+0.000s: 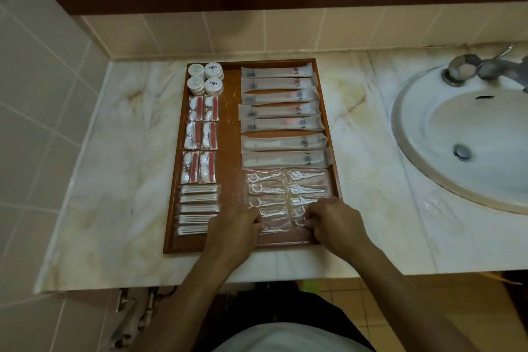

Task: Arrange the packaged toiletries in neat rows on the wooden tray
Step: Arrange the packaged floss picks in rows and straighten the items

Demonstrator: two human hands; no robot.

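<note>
A wooden tray [230,111] lies on the marble counter. Its right side holds a column of long packaged toothbrushes [278,111], with clear floss-pick packets [267,178] in two columns below. On its left side sit small white round containers [205,78], red-and-white packets [202,137] in pairs, and stacked cotton-swab packets [197,208]. My left hand [235,227] and my right hand [333,223] rest at the tray's near end. Each has its fingertips pinched on the nearest floss-pick packets [278,224], which they partly hide.
A white sink basin [468,134] with a metal tap [485,67] lies to the right. The tiled wall [200,34] runs behind the tray and along the left. The counter's front edge [285,277] is just below the tray.
</note>
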